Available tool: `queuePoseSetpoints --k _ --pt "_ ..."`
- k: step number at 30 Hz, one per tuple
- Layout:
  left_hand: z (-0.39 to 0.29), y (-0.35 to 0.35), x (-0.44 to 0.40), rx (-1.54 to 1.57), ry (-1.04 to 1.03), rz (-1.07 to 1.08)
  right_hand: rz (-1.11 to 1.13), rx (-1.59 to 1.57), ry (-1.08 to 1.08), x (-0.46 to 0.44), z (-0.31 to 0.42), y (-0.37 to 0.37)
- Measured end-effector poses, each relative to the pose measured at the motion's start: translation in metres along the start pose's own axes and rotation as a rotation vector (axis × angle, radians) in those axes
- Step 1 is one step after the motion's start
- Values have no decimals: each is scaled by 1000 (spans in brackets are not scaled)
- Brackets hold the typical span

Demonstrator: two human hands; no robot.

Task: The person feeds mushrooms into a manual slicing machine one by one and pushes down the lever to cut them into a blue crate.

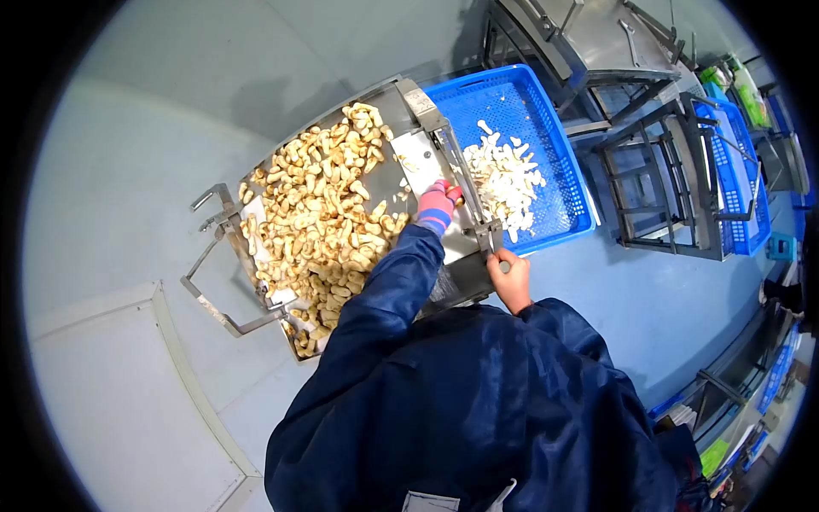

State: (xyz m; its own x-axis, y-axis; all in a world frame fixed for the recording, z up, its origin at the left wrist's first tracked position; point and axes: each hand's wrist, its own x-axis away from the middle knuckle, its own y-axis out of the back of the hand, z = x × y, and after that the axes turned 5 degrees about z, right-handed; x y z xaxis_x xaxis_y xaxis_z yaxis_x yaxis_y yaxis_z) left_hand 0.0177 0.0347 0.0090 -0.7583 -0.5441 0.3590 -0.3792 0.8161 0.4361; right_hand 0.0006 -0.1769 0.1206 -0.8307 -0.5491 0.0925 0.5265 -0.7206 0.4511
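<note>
My left hand [437, 205], in a pink and purple striped glove, is closed beside the cutter blade [461, 175]. A tan bit shows at its fingertips, apparently a mushroom. My bare right hand [511, 280] is wrapped round the cutter handle [504, 266] at the near end of the blade. Left of the blade lies a white board [415, 162] with a few small bits near it. A big heap of tan, elongated pieces that look like mushrooms [316, 213] covers the metal table's left part. Beyond the blade, pale cut pieces [503, 175] lie in a blue basket [559, 154].
Another cutter handle frame [223, 307] juts out at the table's left end. Metal stands [657, 179] and a steel table [610, 38] are at the right, with another blue basket [740, 162] beyond. A pale panel [128, 392] lies at lower left.
</note>
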Motion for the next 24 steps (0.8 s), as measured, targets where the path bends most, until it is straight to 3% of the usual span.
queuePoseSetpoints --k 5,6,9,10,14,17,19,21,24 --pt "-1 -17 10 -226 -145 -307 7 51 -28 -13 49 12" --pt "-9 -14 11 -260 -96 -289 24 53 -53 -15 54 14" --pt "34 -37 -11 169 -89 -258 -25 59 20 -13 32 5" --pt "13 -26 2 436 53 -154 -18 36 43 -7 10 -1" --pt "-10 -11 14 382 119 -147 7 -28 97 5 -39 -14" --pt "38 -31 -10 391 5 -169 -84 30 103 -5 10 -5" --pt "24 -25 2 594 -18 -122 -15 20 -26 -10 29 2" --pt "11 -17 7 627 51 -70 -71 -22 126 -2 -15 -11" --pt "13 -18 -1 637 126 -54 -20 -50 82 5 -39 -15"
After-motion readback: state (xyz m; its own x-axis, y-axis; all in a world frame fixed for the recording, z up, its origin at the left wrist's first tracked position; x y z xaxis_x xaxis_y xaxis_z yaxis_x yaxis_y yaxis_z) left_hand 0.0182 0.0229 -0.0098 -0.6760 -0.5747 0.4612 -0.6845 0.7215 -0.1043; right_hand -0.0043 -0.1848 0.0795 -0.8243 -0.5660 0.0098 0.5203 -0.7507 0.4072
